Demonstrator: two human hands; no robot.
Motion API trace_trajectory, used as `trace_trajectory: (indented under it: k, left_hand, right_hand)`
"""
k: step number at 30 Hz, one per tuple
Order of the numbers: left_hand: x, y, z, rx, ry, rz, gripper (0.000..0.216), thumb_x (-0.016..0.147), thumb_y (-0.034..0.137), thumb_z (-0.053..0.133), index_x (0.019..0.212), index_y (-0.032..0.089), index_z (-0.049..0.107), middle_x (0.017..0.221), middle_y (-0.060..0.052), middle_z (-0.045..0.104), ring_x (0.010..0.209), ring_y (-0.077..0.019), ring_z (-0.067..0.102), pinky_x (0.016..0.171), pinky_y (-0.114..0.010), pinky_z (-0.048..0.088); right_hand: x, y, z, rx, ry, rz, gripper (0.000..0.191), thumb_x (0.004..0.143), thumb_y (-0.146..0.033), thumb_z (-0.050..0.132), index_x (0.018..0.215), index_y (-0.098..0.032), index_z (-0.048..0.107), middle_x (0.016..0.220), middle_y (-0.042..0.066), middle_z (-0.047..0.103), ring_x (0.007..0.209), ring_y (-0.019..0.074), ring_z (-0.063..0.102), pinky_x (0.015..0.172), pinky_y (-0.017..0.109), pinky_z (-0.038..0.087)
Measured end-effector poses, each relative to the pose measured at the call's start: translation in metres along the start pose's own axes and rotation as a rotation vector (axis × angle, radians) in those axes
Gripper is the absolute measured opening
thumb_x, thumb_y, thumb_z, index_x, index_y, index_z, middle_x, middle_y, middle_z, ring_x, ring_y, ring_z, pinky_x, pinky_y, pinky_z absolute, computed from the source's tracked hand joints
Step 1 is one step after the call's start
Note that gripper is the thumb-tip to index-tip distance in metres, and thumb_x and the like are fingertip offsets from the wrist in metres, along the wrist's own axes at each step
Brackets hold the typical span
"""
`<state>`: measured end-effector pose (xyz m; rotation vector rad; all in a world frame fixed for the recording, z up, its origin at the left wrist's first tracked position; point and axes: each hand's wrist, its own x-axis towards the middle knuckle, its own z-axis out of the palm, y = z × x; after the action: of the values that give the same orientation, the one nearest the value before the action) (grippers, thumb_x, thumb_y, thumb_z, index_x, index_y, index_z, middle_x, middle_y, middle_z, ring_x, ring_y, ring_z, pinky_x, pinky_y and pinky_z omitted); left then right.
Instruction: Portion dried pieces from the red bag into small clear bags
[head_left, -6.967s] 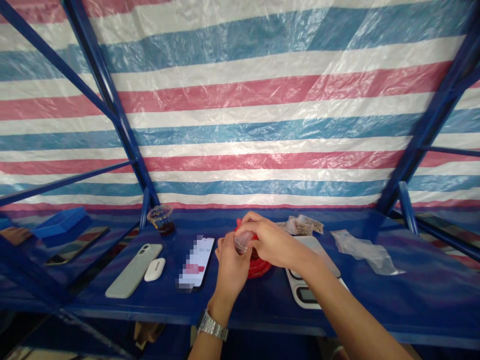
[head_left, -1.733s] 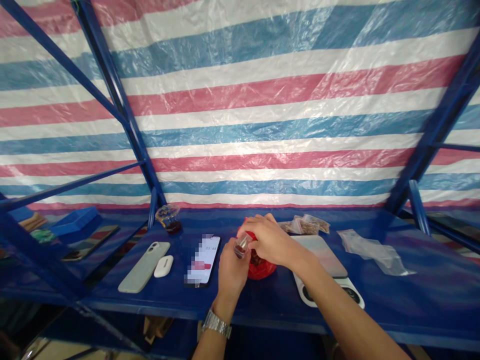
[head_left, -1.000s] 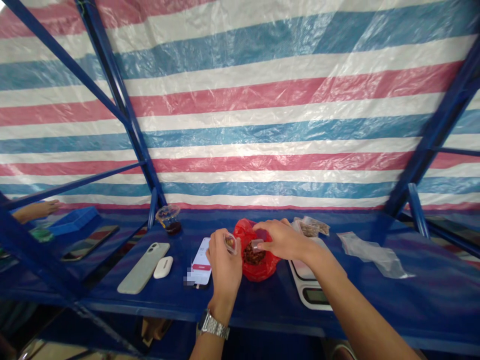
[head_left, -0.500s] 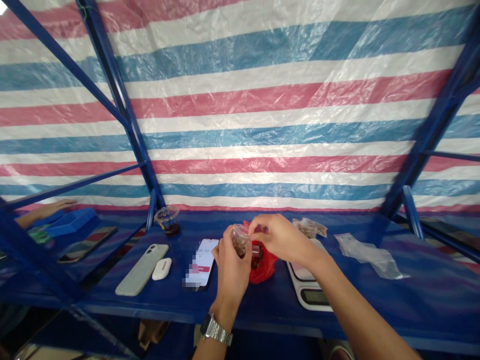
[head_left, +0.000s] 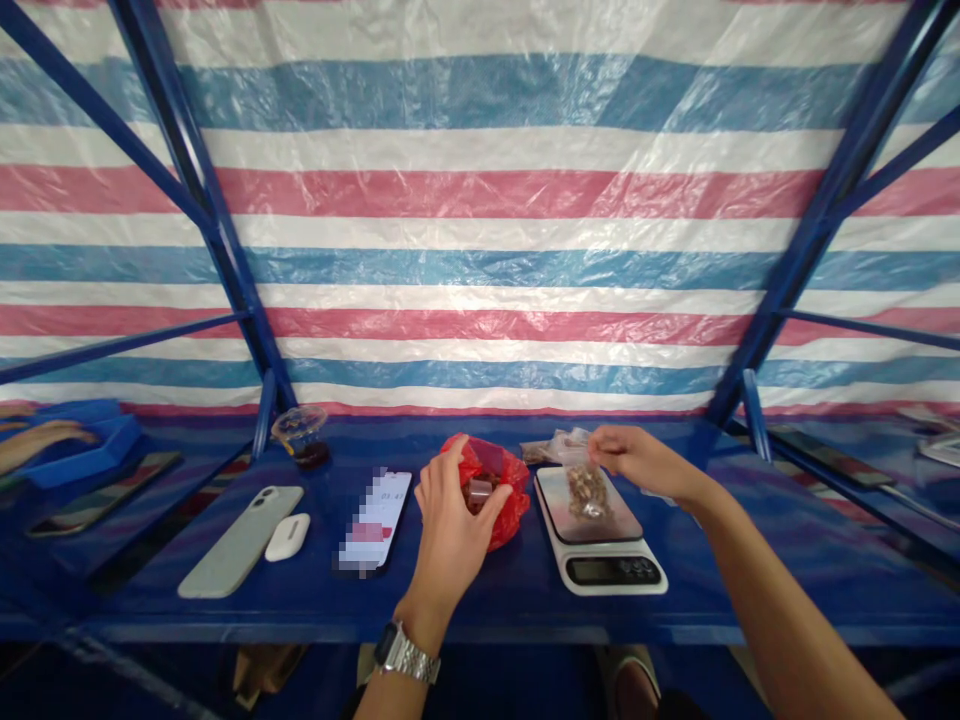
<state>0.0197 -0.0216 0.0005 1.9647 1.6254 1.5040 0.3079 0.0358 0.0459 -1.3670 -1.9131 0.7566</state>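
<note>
The striped sheet [head_left: 480, 200] is brightly lit, its creases streaked with white glare; a faint sheen is cast across the counter [head_left: 517, 595], and deep shadow is seen beneath. The edges are stretched and softened; the phone screen [head_left: 390, 510] is partly pixelated.

Striped woven-plastic tarpaulin [head_left: 495, 235] forming the back wall, its red, white and blue bands running nearly level, its creased surface catching pale highlights. Blue metal left upright [head_left: 199, 190] and right upright [head_left: 810, 245] lean outward towards the top, each joined by a diagonal brace [head_left: 97, 125] and a thin crossbar [head_left: 127, 345]. Below, a glossy blue shelf [head_left: 390, 440] reflects light; similar surfaces lie beyond both uprights, and deep shadow fills much of the space beneath
</note>
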Motion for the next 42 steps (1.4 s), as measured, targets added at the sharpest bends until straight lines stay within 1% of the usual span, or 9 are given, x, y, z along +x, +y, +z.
trace_trajectory:
  k: [3, 6, 8, 10, 15, 23, 29, 36, 42]
  left_hand:
    - [0.001, -0.004, -0.001, 0.026, 0.013, 0.006, 0.056, 0.091, 0.038, 0.067, 0.143, 0.028, 0.048, 0.126, -0.011, 0.06, 0.121, -0.0316, 0.054, 0.104, -0.049, 0.039]
    - [0.001, -0.006, -0.001, 0.047, 0.015, 0.023, 0.046, 0.094, 0.038, 0.064, 0.137, 0.027, 0.053, 0.121, -0.01, 0.063, 0.117, -0.0312, 0.056, 0.1, -0.048, 0.041]
    - [0.002, -0.007, -0.002, 0.055, 0.012, 0.037, 0.041, 0.094, 0.037, 0.063, 0.134, 0.027, 0.056, 0.119, -0.009, 0.064, 0.116, -0.0306, 0.057, 0.098, -0.047, 0.043]
    - [0.002, -0.007, -0.003, 0.055, 0.02, 0.042, 0.037, 0.095, 0.036, 0.061, 0.131, 0.027, 0.057, 0.118, -0.009, 0.064, 0.114, -0.0299, 0.058, 0.098, -0.046, 0.043]
    - [0.004, -0.006, -0.004, 0.044, 0.043, 0.051, 0.028, 0.097, 0.034, 0.058, 0.123, 0.026, 0.061, 0.115, -0.008, 0.065, 0.111, -0.0283, 0.06, 0.101, -0.046, 0.044]
    - [0.004, -0.003, -0.004, -0.039, 0.026, 0.045, 0.019, 0.1, 0.03, 0.052, 0.111, 0.024, 0.065, 0.111, -0.007, 0.066, 0.105, -0.0243, 0.063, 0.096, -0.04, 0.048]
    - [0.0, 0.007, -0.001, -0.135, -0.026, 0.051, 0.02, 0.102, 0.031, 0.048, 0.103, 0.023, 0.066, 0.103, -0.004, 0.069, 0.095, -0.0194, 0.067, 0.088, -0.033, 0.05]
    - [-0.008, 0.015, 0.004, -0.117, -0.098, 0.05, 0.02, 0.102, 0.032, 0.049, 0.102, 0.024, 0.067, 0.099, -0.003, 0.071, 0.088, -0.018, 0.067, 0.081, -0.03, 0.05]
    - [-0.012, 0.02, 0.009, -0.141, -0.122, 0.049, 0.02, 0.101, 0.03, 0.049, 0.102, 0.023, 0.068, 0.098, -0.004, 0.071, 0.088, -0.0183, 0.066, 0.083, -0.031, 0.049]
  right_hand:
    - [-0.005, 0.036, 0.01, -0.125, -0.002, 0.057, 0.015, 0.076, -0.034, 0.062, 0.072, -0.021, 0.067, 0.074, 0.003, 0.072, 0.073, 0.0225, 0.066, 0.073, 0.035, 0.052]
    - [-0.007, 0.054, 0.018, -0.225, 0.148, 0.063, 0.015, 0.079, -0.03, 0.06, 0.084, -0.023, 0.072, 0.094, 0.007, 0.077, 0.09, 0.0259, 0.069, 0.088, 0.04, 0.053]
    - [-0.008, 0.059, 0.018, -0.254, 0.259, 0.042, 0.021, 0.084, -0.031, 0.058, 0.094, -0.023, 0.074, 0.103, 0.008, 0.076, 0.097, 0.0268, 0.069, 0.094, 0.041, 0.051]
    - [-0.008, 0.062, 0.018, -0.276, 0.344, 0.017, 0.026, 0.089, -0.034, 0.053, 0.098, -0.022, 0.073, 0.103, 0.009, 0.075, 0.1, 0.0272, 0.068, 0.096, 0.042, 0.05]
    - [-0.014, 0.063, 0.023, -0.307, 0.453, 0.023, 0.032, 0.095, -0.036, 0.047, 0.102, -0.019, 0.073, 0.102, 0.011, 0.07, 0.098, 0.0262, 0.066, 0.098, 0.04, 0.049]
    - [-0.03, 0.069, 0.03, -0.3, 0.438, -0.022, 0.033, 0.097, -0.04, 0.048, 0.101, -0.021, 0.073, 0.094, 0.009, 0.067, 0.088, 0.025, 0.063, 0.086, 0.039, 0.049]
    - [-0.034, 0.084, 0.036, -0.29, 0.427, -0.023, 0.033, 0.098, -0.043, 0.05, 0.102, -0.02, 0.074, 0.094, 0.008, 0.066, 0.09, 0.0251, 0.064, 0.089, 0.04, 0.049]
    - [-0.03, 0.085, 0.041, -0.321, 0.404, -0.023, 0.037, 0.1, -0.044, 0.047, 0.105, -0.02, 0.075, 0.097, 0.009, 0.065, 0.095, 0.0255, 0.065, 0.094, 0.04, 0.049]
    - [-0.031, 0.086, 0.043, -0.336, 0.416, 0.023, 0.035, 0.098, -0.042, 0.05, 0.107, -0.02, 0.075, 0.098, 0.009, 0.065, 0.094, 0.0248, 0.064, 0.095, 0.039, 0.048]
